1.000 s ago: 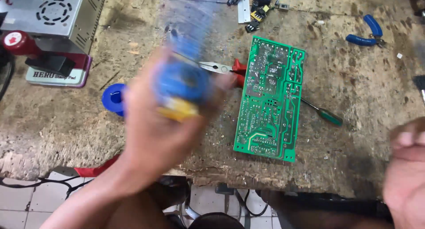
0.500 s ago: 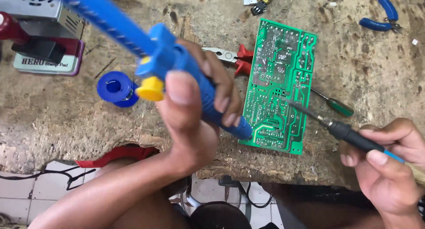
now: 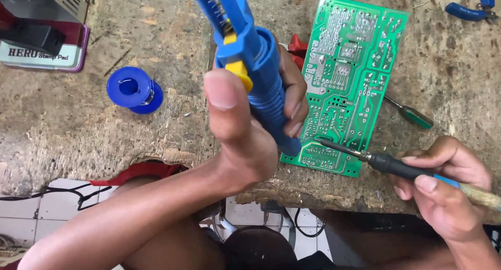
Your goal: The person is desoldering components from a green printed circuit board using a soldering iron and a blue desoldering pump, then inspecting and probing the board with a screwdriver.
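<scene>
Left hand [image 3: 245,139] closed around blue desoldering pump [image 3: 250,56]; right hand [image 3: 443,189] gripping soldering iron [image 3: 396,166], tip touching green circuit board [image 3: 349,77] on surface [image 3: 78,124].

Left hand [image 3: 250,129]: wrapped around a blue desoldering pump [image 3: 255,66] with a yellow button, thumb up beside the button, pump nozzle down at the near edge of the green circuit board [image 3: 349,82]. Right hand [image 3: 443,189]: gripping a soldering iron [image 3: 396,165], black barrel and pale handle, its tip resting on the board's near corner just beside the nozzle. Circuit board: flat on the rough wooden bench [image 3: 78,124], solder side up. Blue solder spool [image 3: 133,89]: on the bench, left of the pump, well apart. Green-handled screwdriver [image 3: 412,114]: just right of the board. Blue-handled pliers [image 3: 469,6]: far right corner. Red-handled tool [image 3: 296,44]: partly hidden behind the left hand.
</scene>
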